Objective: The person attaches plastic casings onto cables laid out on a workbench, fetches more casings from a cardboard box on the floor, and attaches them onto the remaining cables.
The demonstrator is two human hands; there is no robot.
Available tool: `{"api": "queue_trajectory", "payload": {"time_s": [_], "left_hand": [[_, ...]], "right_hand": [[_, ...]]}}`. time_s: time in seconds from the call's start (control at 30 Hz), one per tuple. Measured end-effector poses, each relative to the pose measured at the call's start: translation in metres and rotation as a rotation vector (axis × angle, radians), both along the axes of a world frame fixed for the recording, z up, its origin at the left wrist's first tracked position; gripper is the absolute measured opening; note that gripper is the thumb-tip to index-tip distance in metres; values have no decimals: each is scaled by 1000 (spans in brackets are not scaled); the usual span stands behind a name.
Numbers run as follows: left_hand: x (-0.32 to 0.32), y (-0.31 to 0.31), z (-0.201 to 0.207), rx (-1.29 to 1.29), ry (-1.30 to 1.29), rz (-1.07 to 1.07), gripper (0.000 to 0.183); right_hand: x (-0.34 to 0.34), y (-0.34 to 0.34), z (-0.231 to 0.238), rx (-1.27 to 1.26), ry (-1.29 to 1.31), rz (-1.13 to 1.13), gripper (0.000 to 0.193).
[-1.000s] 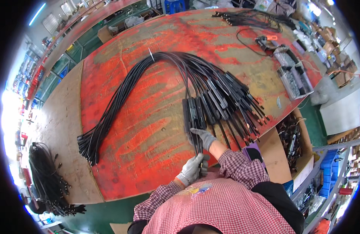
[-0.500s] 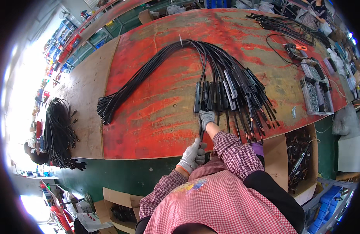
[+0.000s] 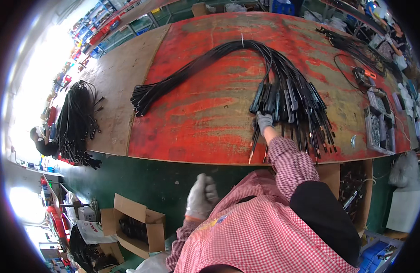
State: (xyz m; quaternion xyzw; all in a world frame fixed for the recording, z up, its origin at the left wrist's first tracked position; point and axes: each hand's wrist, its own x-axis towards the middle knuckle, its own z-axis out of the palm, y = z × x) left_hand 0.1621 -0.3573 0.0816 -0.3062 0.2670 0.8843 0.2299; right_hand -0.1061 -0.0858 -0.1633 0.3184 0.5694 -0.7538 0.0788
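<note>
A thick bundle of long black cables point(image 3: 205, 53) arches over the red worktable point(image 3: 182, 132). Slim black rectangular housings point(image 3: 289, 98) sit near its right end, and short leads with copper-coloured tips hang below them. My right hand point(image 3: 263, 122), in a grey glove, is closed around a black cable at the lower end of the leftmost housings. Off the table's front edge, my left hand point(image 3: 202, 198) hangs over the floor in a pale glove. Its fingers are curled together, and nothing shows in them.
Another black cable bundle point(image 3: 77, 120) lies at the left, partly over the edge. At the right are a tool with an orange handle point(image 3: 368, 73) and bins of small metal parts point(image 3: 377, 125). Open cardboard boxes point(image 3: 139, 227) stand below; more cables point(image 3: 351, 43) lie far right.
My left hand has left the cable near my right hand and moved down and left, off the table. My right hand stays at the housings. The view has shifted.
</note>
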Motion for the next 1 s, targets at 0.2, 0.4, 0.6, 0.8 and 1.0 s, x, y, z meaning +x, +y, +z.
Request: {"api": "queue_trajectory", "payload": {"time_s": [0.2,0.4,0.6,0.8,1.0], "left_hand": [[17,-16,-15,-128,3,308,24],[-25,45,-47,166,-108,200,20],[-66,141,-15,83,52,-181,23],[-54,132,-53,261,-73,-175,26],[-54,136,-40,159,-68,-213,28]], "right_hand": [[67,70,74,-671,-131,87,17],[59,41,129,868,-410,644,27],[82,71,201,1403,-105,1202,36],[120,80,212,1306,144,584,58],[185,109,161,1323,-73,581,53]]}}
